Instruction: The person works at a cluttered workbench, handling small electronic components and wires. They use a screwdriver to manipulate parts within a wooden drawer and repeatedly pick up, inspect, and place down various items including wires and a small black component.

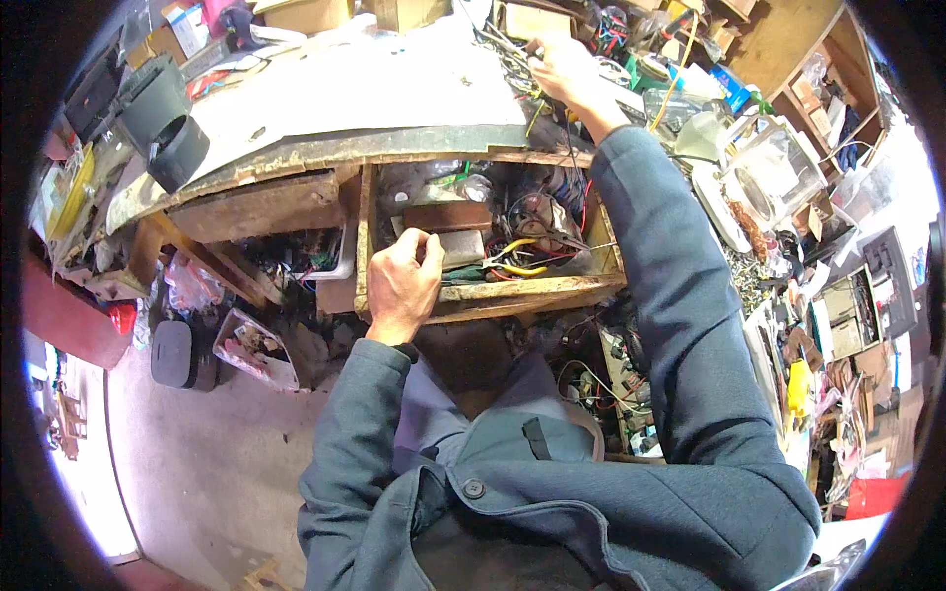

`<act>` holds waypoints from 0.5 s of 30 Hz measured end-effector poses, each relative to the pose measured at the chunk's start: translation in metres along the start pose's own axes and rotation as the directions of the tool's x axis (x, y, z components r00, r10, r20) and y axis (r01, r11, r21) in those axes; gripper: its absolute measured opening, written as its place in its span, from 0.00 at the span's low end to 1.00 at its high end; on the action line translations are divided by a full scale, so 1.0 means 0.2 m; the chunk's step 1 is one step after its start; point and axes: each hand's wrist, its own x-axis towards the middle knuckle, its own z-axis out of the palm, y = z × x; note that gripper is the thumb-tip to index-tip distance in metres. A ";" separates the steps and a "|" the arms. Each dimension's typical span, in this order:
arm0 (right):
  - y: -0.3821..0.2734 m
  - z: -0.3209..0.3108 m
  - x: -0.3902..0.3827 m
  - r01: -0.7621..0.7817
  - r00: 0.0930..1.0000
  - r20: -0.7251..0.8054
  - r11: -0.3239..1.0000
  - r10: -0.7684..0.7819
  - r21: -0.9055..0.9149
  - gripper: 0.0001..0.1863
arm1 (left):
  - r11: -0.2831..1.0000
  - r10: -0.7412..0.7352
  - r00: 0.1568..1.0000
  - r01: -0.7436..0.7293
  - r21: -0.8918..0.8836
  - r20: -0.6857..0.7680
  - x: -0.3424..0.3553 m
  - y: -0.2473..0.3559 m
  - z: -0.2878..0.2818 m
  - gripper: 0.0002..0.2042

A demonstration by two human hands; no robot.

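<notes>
My left hand [404, 281] is closed, thumb against curled fingers, over the left front of an open wooden drawer [532, 286]. Whatever it holds, if anything, is hidden. In the drawer lie pliers with yellow handles [522, 268], a reddish-brown block [448, 216], a pale flat box [461, 248] and tangled wires. Stretched far forward, my right hand [567, 71] is over a heap of tools and wires [517, 69] at the right of the bench top. Its fingers are bent together at the tips; what is between them is too small to name.
A white sheet [384, 84] covers the workbench, with dark grey cylindrical containers [158, 108] at its left. Cluttered parts and a clear plastic case [778, 163] crowd the right side. Below on the left are a black bin [177, 355] and an open carton [258, 350].
</notes>
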 end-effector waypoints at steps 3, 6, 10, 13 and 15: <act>-0.03 0.04 0.03 0.093 0.975 0.208 0.991 -0.073 -0.091 0.11 | 1.000 -0.004 1.000 0.004 -0.019 -0.011 0.00 -0.01 0.02 0.10; -0.09 0.05 -0.05 0.120 0.975 0.200 0.984 -0.092 -0.134 0.13 | 0.999 -0.034 0.999 0.034 -0.015 0.005 0.01 0.02 -0.01 0.10; -0.12 -0.07 -0.21 0.195 0.979 0.050 0.979 -0.198 0.056 0.12 | 0.998 -0.058 0.998 0.059 -0.035 0.018 0.01 0.02 -0.01 0.11; -0.24 -0.29 -0.45 0.175 0.960 0.159 0.934 -0.232 0.312 0.11 | 0.996 -0.086 0.996 0.086 0.033 0.001 -0.01 0.01 -0.01 0.11; -0.20 -0.32 -0.61 0.201 0.843 0.375 0.873 -0.385 0.445 0.10 | 0.995 -0.095 0.995 0.094 0.045 0.014 0.00 0.02 0.00 0.11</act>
